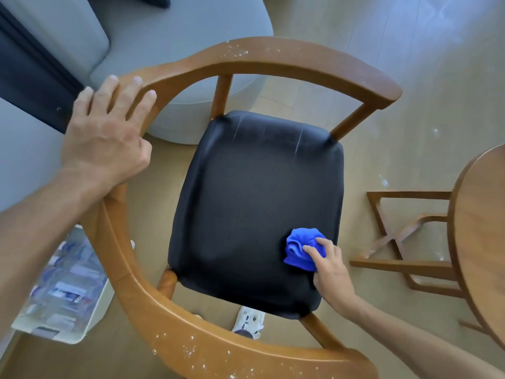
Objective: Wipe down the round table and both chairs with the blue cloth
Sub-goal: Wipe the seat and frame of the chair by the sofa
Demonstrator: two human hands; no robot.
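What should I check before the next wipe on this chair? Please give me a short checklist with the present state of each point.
1. Blue cloth in hand: ok, the right hand grips it bunched.
2. Cloth touching the black seat: ok, it sits near the seat's front right corner.
3. Chair steadied: ok, the left hand rests flat on the curved wooden rail.
4. Rail clean: not ok, white specks show on both ends.
5. Seat clean: not ok, faint pale streaks near its back edge.
6. Round table wiped: cannot tell, only its edge shows.
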